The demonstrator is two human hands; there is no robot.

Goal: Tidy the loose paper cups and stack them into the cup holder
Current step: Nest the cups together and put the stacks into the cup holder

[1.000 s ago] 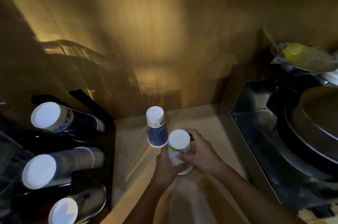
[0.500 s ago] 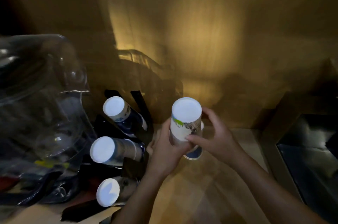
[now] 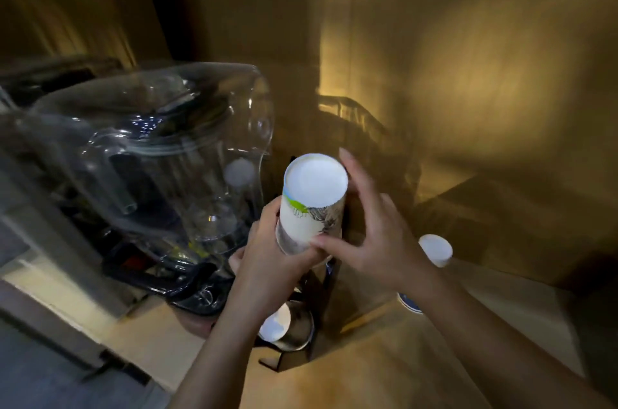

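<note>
Wooden table (image 3: 384,372) under dim amber light. Large clear plastic jug (image 3: 160,154) fills 9 o'clock. Black cup holder (image 3: 321,308) sits at centre-bottom, mostly hidden; one white-based cup stack (image 3: 277,325) shows in a lower slot.

Since a second ago, the inverted white printed paper cup (image 3: 311,204) has been lifted off the table and carried left to just above the holder. Left hand (image 3: 271,261) grips its lower body; right hand (image 3: 374,234) steadies it with thumb on the wall, fingers spread. Probably several nested cups; blur prevents a count.

Inverted blue paper cup (image 3: 431,254) left loose at 3 o'clock. Judgement: insertion imminent, one cup outstanding.
</note>
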